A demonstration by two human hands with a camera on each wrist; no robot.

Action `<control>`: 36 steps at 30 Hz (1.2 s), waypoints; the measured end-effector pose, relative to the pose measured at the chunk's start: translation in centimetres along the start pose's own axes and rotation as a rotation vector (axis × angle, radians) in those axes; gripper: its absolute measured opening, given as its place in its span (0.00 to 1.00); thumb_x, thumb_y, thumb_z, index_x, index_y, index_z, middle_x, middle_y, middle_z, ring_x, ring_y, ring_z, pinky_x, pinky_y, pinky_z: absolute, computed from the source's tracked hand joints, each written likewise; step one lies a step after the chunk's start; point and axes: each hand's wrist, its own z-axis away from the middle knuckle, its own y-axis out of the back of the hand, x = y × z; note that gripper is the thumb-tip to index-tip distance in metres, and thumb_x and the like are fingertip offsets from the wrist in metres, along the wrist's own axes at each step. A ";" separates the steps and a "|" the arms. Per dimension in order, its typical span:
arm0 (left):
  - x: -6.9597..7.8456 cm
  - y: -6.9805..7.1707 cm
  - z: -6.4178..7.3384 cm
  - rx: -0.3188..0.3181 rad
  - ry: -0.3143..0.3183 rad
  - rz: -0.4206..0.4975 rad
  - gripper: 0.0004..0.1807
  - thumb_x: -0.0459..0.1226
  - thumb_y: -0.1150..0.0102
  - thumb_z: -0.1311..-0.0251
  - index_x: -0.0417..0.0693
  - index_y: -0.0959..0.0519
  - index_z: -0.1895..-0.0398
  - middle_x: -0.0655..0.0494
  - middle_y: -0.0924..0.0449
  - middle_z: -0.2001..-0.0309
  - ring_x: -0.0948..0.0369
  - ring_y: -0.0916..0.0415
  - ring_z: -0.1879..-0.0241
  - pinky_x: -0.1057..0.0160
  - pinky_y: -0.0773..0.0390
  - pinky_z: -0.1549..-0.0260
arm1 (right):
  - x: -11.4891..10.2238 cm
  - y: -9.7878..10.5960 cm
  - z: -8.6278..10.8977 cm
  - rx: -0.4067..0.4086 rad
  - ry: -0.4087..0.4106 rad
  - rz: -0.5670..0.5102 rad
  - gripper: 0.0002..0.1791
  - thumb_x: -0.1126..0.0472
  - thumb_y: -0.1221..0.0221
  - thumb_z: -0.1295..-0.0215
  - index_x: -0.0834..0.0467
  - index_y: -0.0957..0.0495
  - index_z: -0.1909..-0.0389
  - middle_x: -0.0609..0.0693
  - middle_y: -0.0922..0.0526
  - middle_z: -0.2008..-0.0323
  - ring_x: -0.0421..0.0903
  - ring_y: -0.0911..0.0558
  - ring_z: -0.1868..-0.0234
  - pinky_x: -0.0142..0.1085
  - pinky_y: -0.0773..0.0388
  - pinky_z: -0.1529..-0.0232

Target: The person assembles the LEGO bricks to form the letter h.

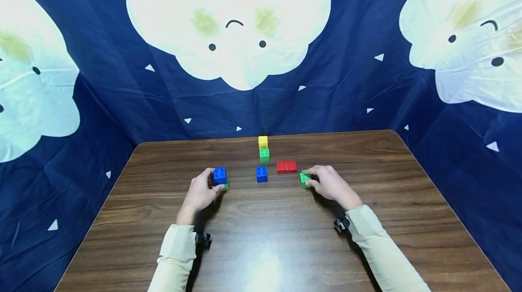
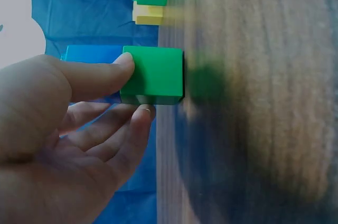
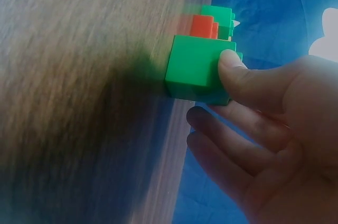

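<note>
Head view, left hand: from my seat I see the left hand (image 1: 200, 193) with fingers drawn narrow, gripping a two-brick stack, a four-stud blue top brick (image 1: 220, 175) over a green lower brick (image 1: 226, 187).
Head view, right hand: the right hand (image 1: 329, 184) pinches a single green brick (image 1: 303, 180).
Head view, between hands: on the worktop (image 1: 261, 219) I have a free blue brick (image 1: 262, 174), an eight-stud red brick (image 1: 287, 167) near the right fingers, and farther off a far green brick (image 1: 264, 155) before a yellow brick (image 1: 263, 142).
Left wrist view, thumb: it crosses the blue top brick, tip on the green lower brick.
Right wrist view, thumb: tip on the single green brick's stud-side edge; two fingers extend clear of it.
</note>
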 end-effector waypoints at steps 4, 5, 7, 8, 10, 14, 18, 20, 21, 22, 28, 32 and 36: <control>-0.3 0.0 -0.1 -0.022 0.000 0.001 0.24 0.34 0.36 0.34 0.38 0.28 0.37 0.39 0.18 0.48 0.49 0.18 0.53 0.47 0.20 0.50 | 0.0 0.0 0.0 0.002 -0.011 -0.001 0.20 0.61 0.33 0.34 0.61 0.17 0.42 0.57 0.14 0.47 0.56 0.16 0.46 0.52 0.20 0.45; -0.3 0.0 -0.1 -0.027 -0.001 -0.005 0.25 0.34 0.37 0.34 0.37 0.29 0.36 0.38 0.18 0.47 0.47 0.19 0.52 0.46 0.20 0.49 | -0.1 0.0 0.0 0.002 -0.013 0.000 0.20 0.61 0.33 0.34 0.61 0.17 0.42 0.57 0.14 0.47 0.56 0.16 0.45 0.52 0.20 0.44; 0.0 0.1 0.2 -0.025 0.001 -0.032 0.29 0.35 0.37 0.33 0.36 0.33 0.32 0.35 0.21 0.43 0.44 0.21 0.46 0.43 0.23 0.44 | -0.1 0.0 0.0 0.004 -0.015 0.003 0.20 0.61 0.33 0.34 0.61 0.17 0.42 0.57 0.14 0.47 0.56 0.16 0.45 0.52 0.20 0.44; 0.1 0.2 0.5 -0.016 0.004 -0.048 0.31 0.35 0.38 0.33 0.36 0.36 0.30 0.34 0.24 0.40 0.42 0.23 0.43 0.41 0.25 0.42 | -0.2 0.0 0.0 0.003 -0.013 0.002 0.20 0.61 0.32 0.35 0.61 0.17 0.43 0.57 0.14 0.47 0.56 0.16 0.45 0.52 0.20 0.44; 0.7 0.3 1.2 0.039 0.020 -0.071 0.36 0.35 0.37 0.34 0.35 0.41 0.26 0.30 0.30 0.37 0.38 0.30 0.38 0.38 0.29 0.38 | -0.2 0.0 -0.1 0.003 -0.006 0.003 0.20 0.61 0.32 0.35 0.62 0.17 0.43 0.57 0.14 0.47 0.57 0.16 0.45 0.52 0.20 0.44; 2.6 -0.1 2.6 0.304 -0.044 -0.049 0.38 0.33 0.34 0.39 0.35 0.40 0.29 0.30 0.34 0.42 0.36 0.34 0.42 0.39 0.30 0.43 | -0.3 -0.1 0.0 0.000 -0.010 -0.001 0.20 0.62 0.32 0.35 0.62 0.17 0.43 0.58 0.14 0.47 0.57 0.16 0.45 0.52 0.21 0.43; 4.6 -1.1 2.9 0.549 -0.323 0.029 0.27 0.30 0.34 0.42 0.34 0.29 0.39 0.36 0.28 0.53 0.44 0.30 0.53 0.48 0.29 0.53 | -0.3 -0.2 0.3 -0.006 -0.026 -0.006 0.19 0.62 0.33 0.35 0.62 0.17 0.43 0.57 0.14 0.46 0.57 0.17 0.43 0.53 0.21 0.42; 5.3 -1.7 2.6 0.566 -0.443 0.062 0.24 0.29 0.35 0.42 0.34 0.26 0.41 0.39 0.25 0.54 0.47 0.27 0.54 0.51 0.27 0.54 | -0.3 -0.2 0.3 -0.003 -0.021 -0.006 0.19 0.62 0.32 0.35 0.62 0.17 0.44 0.58 0.14 0.47 0.57 0.17 0.44 0.52 0.21 0.42; 5.6 -2.1 2.5 0.549 -0.479 0.072 0.24 0.30 0.35 0.41 0.35 0.26 0.41 0.40 0.24 0.54 0.49 0.26 0.55 0.52 0.25 0.56 | -0.2 -0.1 0.3 0.001 -0.017 -0.007 0.19 0.62 0.32 0.35 0.62 0.17 0.44 0.58 0.14 0.47 0.57 0.17 0.44 0.52 0.21 0.43; 5.9 -2.4 2.3 0.518 -0.500 0.083 0.24 0.30 0.35 0.40 0.36 0.26 0.41 0.42 0.24 0.53 0.50 0.25 0.55 0.53 0.24 0.57 | -0.2 -0.1 0.2 0.005 -0.013 -0.006 0.19 0.62 0.32 0.35 0.62 0.17 0.44 0.58 0.14 0.47 0.57 0.17 0.44 0.52 0.21 0.42; 6.8 -4.3 0.8 0.255 -0.417 0.095 0.28 0.34 0.35 0.35 0.40 0.29 0.32 0.42 0.25 0.42 0.48 0.23 0.47 0.50 0.18 0.55 | -0.3 0.0 0.0 0.003 -0.014 0.005 0.20 0.61 0.33 0.34 0.62 0.17 0.43 0.58 0.14 0.46 0.58 0.17 0.43 0.53 0.22 0.41; 6.8 -5.6 0.0 0.128 -0.306 0.055 0.31 0.38 0.35 0.34 0.43 0.31 0.29 0.42 0.28 0.35 0.47 0.24 0.41 0.46 0.21 0.46 | -0.4 -0.1 -0.1 -0.011 -0.010 0.008 0.20 0.61 0.33 0.34 0.63 0.18 0.43 0.59 0.15 0.46 0.58 0.18 0.42 0.53 0.22 0.41; 6.6 -6.9 -0.9 0.038 -0.246 0.020 0.33 0.39 0.34 0.34 0.43 0.32 0.27 0.42 0.31 0.32 0.45 0.28 0.35 0.44 0.26 0.37 | -0.4 -0.1 -0.2 -0.003 -0.007 0.009 0.20 0.62 0.33 0.34 0.63 0.17 0.43 0.58 0.14 0.46 0.58 0.17 0.43 0.53 0.22 0.41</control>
